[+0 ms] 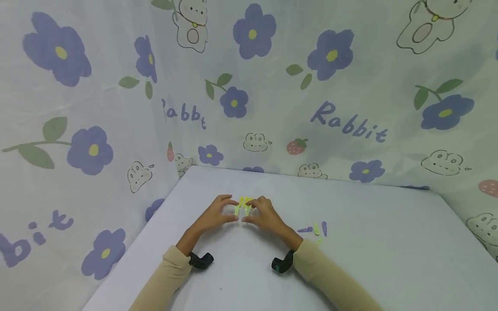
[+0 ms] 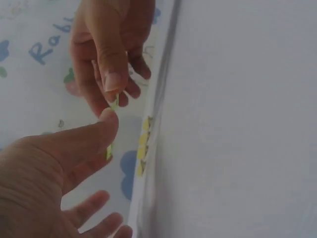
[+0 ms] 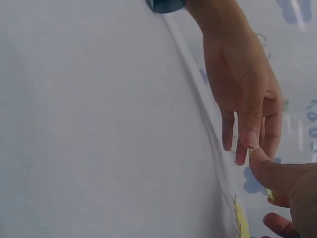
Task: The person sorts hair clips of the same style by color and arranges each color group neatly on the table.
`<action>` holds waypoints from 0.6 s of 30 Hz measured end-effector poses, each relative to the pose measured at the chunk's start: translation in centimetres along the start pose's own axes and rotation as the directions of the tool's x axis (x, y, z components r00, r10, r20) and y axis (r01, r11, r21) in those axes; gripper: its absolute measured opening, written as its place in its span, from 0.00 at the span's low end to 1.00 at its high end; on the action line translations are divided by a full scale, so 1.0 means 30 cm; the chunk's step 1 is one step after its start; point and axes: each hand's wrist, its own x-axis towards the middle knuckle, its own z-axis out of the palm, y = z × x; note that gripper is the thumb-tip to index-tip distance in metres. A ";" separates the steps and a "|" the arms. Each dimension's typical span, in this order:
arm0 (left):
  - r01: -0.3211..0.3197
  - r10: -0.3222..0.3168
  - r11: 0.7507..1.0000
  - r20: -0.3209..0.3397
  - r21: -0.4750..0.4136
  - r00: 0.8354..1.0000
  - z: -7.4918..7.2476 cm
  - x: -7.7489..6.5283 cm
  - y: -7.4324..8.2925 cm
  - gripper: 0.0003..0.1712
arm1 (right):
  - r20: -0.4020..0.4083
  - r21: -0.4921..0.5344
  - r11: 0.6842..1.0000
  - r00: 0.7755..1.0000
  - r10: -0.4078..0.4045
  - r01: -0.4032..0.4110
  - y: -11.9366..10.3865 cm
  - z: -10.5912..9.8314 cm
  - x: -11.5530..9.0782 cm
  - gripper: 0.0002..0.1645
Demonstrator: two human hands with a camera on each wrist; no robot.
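Pinching a green clip (image 1: 236, 211) in the left hand (image 1: 218, 212) and a second green clip (image 1: 247, 211) in the right hand (image 1: 266, 214), thumb to finger, near yellow clips (image 1: 241, 201) already grouped on the worktop (image 1: 389, 242), purple clips (image 1: 307, 230) and loose green clips (image 1: 316, 229) off right apparently yet to be handled.

1. The two held clips (image 1: 236, 210) are pale yellow-green
2. The row of clips (image 1: 241, 201) is bright yellow
3. Two loose clips (image 1: 324, 229) are purple, another clip (image 1: 316, 229) is yellow-green
4. The surface (image 1: 389, 242) is white
5. Sleeves (image 1: 338, 276) are beige, wrist cameras (image 1: 201, 261) black
6. The white backdrop (image 1: 280, 112) carries violet-blue flowers (image 1: 260, 26) with yellow centres (image 1: 252, 34), green leaves (image 1: 295, 69), red strawberries (image 1: 296, 147), line-drawn rabbits (image 1: 256, 143) and violet-blue lettering (image 1: 344, 122)
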 end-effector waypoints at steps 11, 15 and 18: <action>-0.027 0.027 0.998 0.005 0.050 1.000 0.018 0.018 -0.064 0.28 | -0.105 -0.042 0.998 0.994 0.040 -0.044 0.006 0.072 0.007 0.33; -0.044 0.045 0.995 -0.004 0.094 0.999 0.024 0.020 -0.074 0.29 | -0.112 -0.039 0.998 0.993 0.042 -0.046 0.013 0.080 0.015 0.33; -0.047 0.050 0.990 -0.018 0.135 0.999 0.028 0.022 -0.080 0.30 | -0.107 -0.054 0.997 0.993 0.048 -0.054 0.019 0.085 0.020 0.33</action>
